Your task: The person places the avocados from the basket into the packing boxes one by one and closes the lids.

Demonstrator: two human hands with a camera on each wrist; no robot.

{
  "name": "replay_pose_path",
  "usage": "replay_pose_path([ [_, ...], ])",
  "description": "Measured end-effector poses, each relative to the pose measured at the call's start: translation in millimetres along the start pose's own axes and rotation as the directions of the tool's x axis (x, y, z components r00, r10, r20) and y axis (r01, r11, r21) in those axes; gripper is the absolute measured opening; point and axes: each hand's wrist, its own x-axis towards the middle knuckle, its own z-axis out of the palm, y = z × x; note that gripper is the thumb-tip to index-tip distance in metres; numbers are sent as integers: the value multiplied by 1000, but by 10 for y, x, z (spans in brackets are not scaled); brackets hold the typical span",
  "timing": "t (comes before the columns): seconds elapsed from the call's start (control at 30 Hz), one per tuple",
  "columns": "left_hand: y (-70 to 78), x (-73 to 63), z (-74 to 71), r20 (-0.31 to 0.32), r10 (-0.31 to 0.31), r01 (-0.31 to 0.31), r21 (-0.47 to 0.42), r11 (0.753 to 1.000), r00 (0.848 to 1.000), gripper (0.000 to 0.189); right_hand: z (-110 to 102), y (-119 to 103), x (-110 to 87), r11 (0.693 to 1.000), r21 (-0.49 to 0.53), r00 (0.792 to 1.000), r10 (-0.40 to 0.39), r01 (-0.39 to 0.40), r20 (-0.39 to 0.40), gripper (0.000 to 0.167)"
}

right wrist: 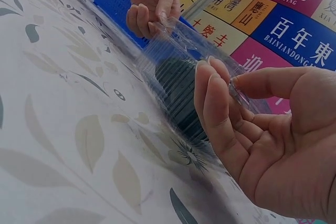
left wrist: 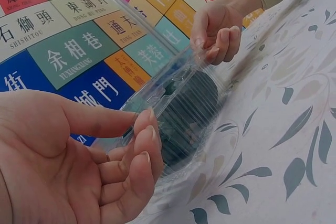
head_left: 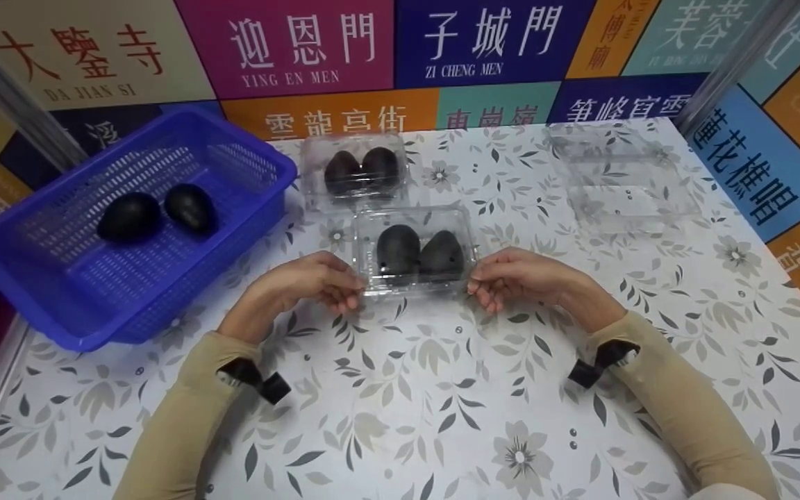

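A clear plastic clamshell box stands in the middle of the table with two dark avocados side by side inside. My left hand pinches its near left corner between thumb and fingers. At the near right corner, my right hand pinches the rim the same way. Through the ribbed side wall, the left wrist view shows a dark avocado; the right wrist view shows one too. The lid looks closed over the fruit, though whether its edge is fully pressed together I cannot tell.
Behind it sits another clear box holding two dark avocados. At left, a blue plastic basket contains two more. An empty clear container lies at the back right. Printed panels wall off the table's far side.
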Motion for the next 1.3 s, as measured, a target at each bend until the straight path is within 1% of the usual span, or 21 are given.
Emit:
replay_pose_path([
  [0.27,-10,13,9,11,6,-6,-18,1000,1000,26,14,-13,1,1000,-21,1000,-18,18,-3,24],
  [0.5,-12,11,1,11,1,-1,0,1000,1000,27,15,-3,-3,999,-19,1000,-27,27,1,23],
  [0.67,1,1,4,10,-7,7,3,1000,1000,27,18,-6,-1,1000,-18,1000,-19,19,-5,22],
  [0.93,16,15,35,0,4,-4,5,1000,1000,28,-2,-34,-18,999,-33,1000,8,-8,-3,23],
  [1.1,3,59,77,-23,21,-21,-25,999,1000,24,-45,-50,-48,999,-40,999,28,-28,-18,22],
  [1.3,-23,103,134,-76,38,-44,-85,995,996,26,-111,-62,-70,999,-22,999,46,-46,-18,21],
])
